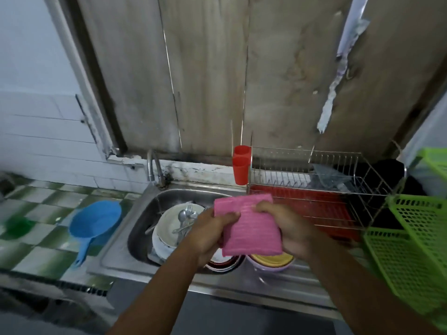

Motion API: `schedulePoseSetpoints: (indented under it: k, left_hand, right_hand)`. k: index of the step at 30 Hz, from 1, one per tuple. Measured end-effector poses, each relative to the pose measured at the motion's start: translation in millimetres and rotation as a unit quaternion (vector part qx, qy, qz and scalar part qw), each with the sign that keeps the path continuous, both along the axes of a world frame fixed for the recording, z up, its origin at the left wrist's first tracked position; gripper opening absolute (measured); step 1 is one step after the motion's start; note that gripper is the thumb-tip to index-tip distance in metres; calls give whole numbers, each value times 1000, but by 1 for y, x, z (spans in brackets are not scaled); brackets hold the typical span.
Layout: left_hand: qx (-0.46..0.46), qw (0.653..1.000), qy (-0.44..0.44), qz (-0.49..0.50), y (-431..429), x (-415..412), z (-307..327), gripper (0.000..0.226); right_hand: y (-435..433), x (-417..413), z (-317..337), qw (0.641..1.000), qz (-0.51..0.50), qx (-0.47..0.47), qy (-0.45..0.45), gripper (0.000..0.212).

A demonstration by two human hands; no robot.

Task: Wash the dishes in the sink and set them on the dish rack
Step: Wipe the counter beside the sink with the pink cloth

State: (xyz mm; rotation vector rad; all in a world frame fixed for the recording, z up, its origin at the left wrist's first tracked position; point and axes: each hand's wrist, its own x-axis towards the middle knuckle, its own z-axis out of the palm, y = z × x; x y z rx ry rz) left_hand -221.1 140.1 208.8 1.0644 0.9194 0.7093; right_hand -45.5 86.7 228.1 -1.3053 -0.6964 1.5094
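Observation:
A pink ribbed cloth (251, 228) is held up over the sink's right side. My left hand (210, 233) pinches its left edge and my right hand (287, 228) grips its right edge. Below, the steel sink (145, 223) holds stacked white plates (167, 228) with spoons and a fork (186, 218) on top. Dark-rimmed bowls (225, 263) and a yellow and lilac bowl stack (271, 261) sit under the cloth, partly hidden. The wire dish rack (314, 189) on a red tray stands to the right.
A red cup holder (240, 164) hangs on the rack's left end. The tap (153, 166) rises behind the sink. A blue scoop (94, 223) and a green lid (17, 227) lie on the tiled counter at left. Green plastic baskets (411, 250) stand at right.

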Motion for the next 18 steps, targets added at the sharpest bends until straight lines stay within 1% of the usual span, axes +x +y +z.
schedulePoseSetpoints:
  k: [2,3,5,6,8,9,11,12,13,14,16,17,18]
  left_hand:
    - [74,992,91,41,6,-12,-1,19]
    - [120,983,128,55,7,-17,-1,20]
    - [203,963,171,45,3,-18,0,26]
    - [220,959,177,29,0,-16,-2,29]
    - [217,961,174,-6,0,-11,-10,23]
    - [204,963,176,-12,4,-11,-16,31]
    - [196,961,195,-24,18,-15,-31,62]
    - [197,955,220,-35,28,-19,-37,71]
    - [198,948,244,-54,34,-24,-38,74]
    - [195,945,253,-71,39,-29,-35,72]
    - [163,953,239,-93,44,-39,-22,65]
    - [143,959,224,-100,51,-45,-19,57]
    - [127,964,209,-102,58,-51,-16,43]
  right_hand:
    - [12,-32,-13,996,-63,15,-56,20]
    - [18,-48,-19,992,-78,30,-94,20]
    - [30,-75,-26,983,-100,49,-149,28]
    - [36,-85,-28,981,-110,56,-151,34]
    - [46,-96,-27,988,-120,36,-89,38]
    - [53,-100,-29,993,-106,11,-55,39]
    - [63,-101,-35,998,-56,-21,-3,60]
    - [70,-101,-39,999,-28,-24,15,66]
    - [74,-101,-42,999,-5,-29,21,64]
    - [81,-102,-46,999,15,-29,23,54]
    - [93,-102,-48,998,30,-32,36,30]
    - [99,-101,-46,997,28,-41,54,25]
    - [107,-99,-48,996,25,-49,70,25]
